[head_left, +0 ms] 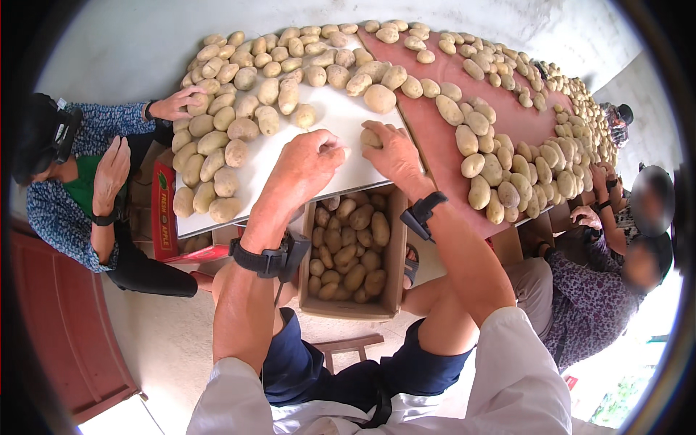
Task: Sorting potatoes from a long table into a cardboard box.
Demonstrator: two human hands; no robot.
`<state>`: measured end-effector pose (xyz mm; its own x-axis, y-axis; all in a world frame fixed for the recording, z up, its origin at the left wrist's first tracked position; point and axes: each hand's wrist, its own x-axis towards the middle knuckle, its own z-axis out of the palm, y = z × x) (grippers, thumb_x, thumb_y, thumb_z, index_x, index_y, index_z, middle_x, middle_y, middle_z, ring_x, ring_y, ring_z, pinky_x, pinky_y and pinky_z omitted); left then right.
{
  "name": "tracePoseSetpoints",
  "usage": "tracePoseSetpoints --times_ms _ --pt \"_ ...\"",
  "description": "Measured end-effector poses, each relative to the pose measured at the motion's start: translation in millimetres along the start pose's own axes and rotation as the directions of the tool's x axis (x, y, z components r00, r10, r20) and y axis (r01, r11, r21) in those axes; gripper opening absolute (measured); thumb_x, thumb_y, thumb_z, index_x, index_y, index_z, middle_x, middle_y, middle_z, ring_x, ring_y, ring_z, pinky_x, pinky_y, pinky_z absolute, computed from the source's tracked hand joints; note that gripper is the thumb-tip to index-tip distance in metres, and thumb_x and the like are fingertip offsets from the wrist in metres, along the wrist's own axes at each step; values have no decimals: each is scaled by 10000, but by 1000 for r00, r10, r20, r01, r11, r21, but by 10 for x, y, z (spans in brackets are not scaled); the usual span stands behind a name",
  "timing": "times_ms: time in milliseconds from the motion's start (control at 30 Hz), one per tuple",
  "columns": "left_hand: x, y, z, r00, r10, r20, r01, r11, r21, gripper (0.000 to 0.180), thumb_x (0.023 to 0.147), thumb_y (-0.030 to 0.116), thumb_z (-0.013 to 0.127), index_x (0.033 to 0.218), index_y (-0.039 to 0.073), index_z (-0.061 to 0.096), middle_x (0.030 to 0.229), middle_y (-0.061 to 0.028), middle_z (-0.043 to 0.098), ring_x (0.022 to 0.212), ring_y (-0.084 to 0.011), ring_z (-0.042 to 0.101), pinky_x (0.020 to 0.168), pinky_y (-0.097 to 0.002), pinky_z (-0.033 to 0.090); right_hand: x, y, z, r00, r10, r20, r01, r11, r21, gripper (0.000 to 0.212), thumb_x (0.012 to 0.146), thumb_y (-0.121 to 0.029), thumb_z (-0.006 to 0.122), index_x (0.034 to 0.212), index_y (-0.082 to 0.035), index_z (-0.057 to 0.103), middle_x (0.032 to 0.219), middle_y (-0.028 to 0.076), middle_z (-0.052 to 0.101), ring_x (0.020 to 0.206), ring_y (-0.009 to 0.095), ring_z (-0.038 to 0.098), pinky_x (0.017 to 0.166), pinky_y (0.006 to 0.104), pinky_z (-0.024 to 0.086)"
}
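Observation:
My right hand (395, 156) is closed round a small potato (371, 138), just above the near edge of the white tabletop (330, 109). To its left, my left hand (310, 161) is curled with fingertips together; what they hold, if anything, is hidden. Loose potatoes (268, 90) lie in a curved band beyond and left of my hands. One larger potato (380, 98) rests just past my right hand. Below both hands, between my knees, an open cardboard box (351, 310) holds many potatoes.
A red board (428, 116) adjoins on the right, with more potatoes (507, 174) heaped on it. At left, a person in a blue patterned sleeve (61, 217) touches potatoes near a red printed carton (165, 210). Other people sit at right. A wooden stool (348, 346) is below me.

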<state>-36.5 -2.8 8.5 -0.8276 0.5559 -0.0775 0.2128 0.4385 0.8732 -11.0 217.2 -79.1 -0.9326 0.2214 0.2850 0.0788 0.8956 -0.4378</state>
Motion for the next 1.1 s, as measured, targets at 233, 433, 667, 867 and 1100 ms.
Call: tracePoseSetpoints --times_ms 233,433,667,867,1100 --pt "-49 -60 -33 992 125 -19 -124 991 55 397 940 164 682 1281 -33 631 1160 -147 705 1016 -202 679 864 -336 541 -113 -305 -717 829 78 554 -509 516 689 481 921 -359 660 1333 -111 648 1052 -2 668 812 66 585 598 213 440" --pt "-73 72 64 961 247 124 -256 964 68 533 937 172 723 1427 56 551 1272 -139 675 1093 -226 650 953 -335 525 -259 -486 -884 842 -146 520 -417 437 797 453 973 -412 654 1230 -39 673 961 3 654 760 79 573 571 236 420" --pt "-73 108 132 963 208 170 -221 974 59 487 940 347 750 1321 79 610 985 -73 730 901 -131 657 755 -283 491 -356 -349 -998 799 -166 579 -414 546 728 443 960 -500 682 999 -58 697 766 -17 620 621 85 519 514 262 367" --pt "-126 122 120 968 145 203 -202 932 300 502 889 372 781 1245 49 636 963 -77 701 895 -162 644 768 -316 500 -460 -45 -1142 875 -194 443 -430 107 896 294 1006 -131 642 1177 106 681 1100 158 713 1001 209 690 832 306 559" --pt "-152 93 250 818 50 573 -271 912 307 465 892 332 759 1233 31 663 1022 -127 712 945 -203 643 880 -332 500 -402 98 -1364 801 -592 88 592 805 25 311 968 -192 685 1170 42 709 1173 151 729 1110 328 686 946 389 560"
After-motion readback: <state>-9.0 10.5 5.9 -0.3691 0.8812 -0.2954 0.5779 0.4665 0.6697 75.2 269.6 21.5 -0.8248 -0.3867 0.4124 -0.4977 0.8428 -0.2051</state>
